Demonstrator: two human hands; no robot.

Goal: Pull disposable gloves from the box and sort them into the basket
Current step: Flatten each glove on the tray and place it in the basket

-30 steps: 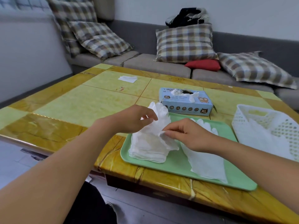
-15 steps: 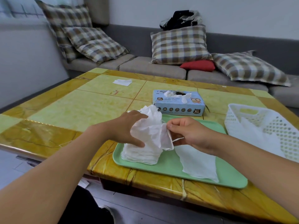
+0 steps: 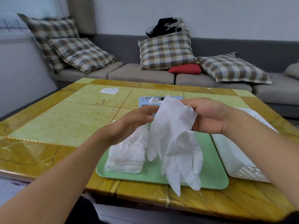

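Grey sofa along the far wall, plaid cushions on it. Yellow tiled bench in front. Green tray at the near edge; white basket just right of it, touching. Blue glove box behind the tray, mostly hidden by the hands. Stack of white gloves on the tray's left part. Right hand raised over the tray, gripping the cuff of a white glove, fingers of the glove hanging down. Left hand beside the cuff, fingers loosely extended; contact with the glove unclear, motion-blurred.
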